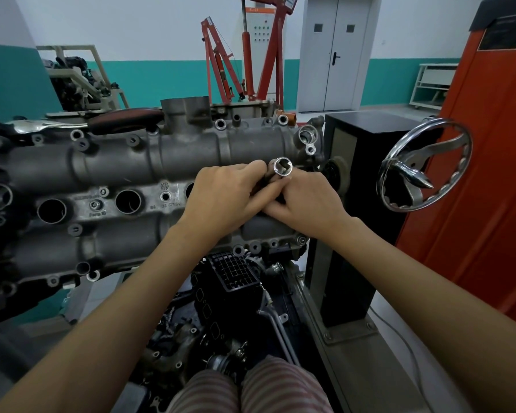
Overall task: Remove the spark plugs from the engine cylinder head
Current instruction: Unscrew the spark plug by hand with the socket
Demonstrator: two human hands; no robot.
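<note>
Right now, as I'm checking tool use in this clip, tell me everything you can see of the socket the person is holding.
The socket is a bright, chrome-looking metal tube whose open end faces up toward the camera, showing a faceted inner bore. Only this upper end shows; its lower length is hidden between the left hand and the right hand, whose fingers close around it. It stands slightly tilted over the grey cylinder head, near its right end. Whether it sits in a plug well or holds a spark plug cannot be told.

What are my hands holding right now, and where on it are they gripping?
Both hands, left hand and right hand, hold a chrome socket tool by its shaft, below the open socket end, which points up toward the camera. What lies lower is hidden.
</note>
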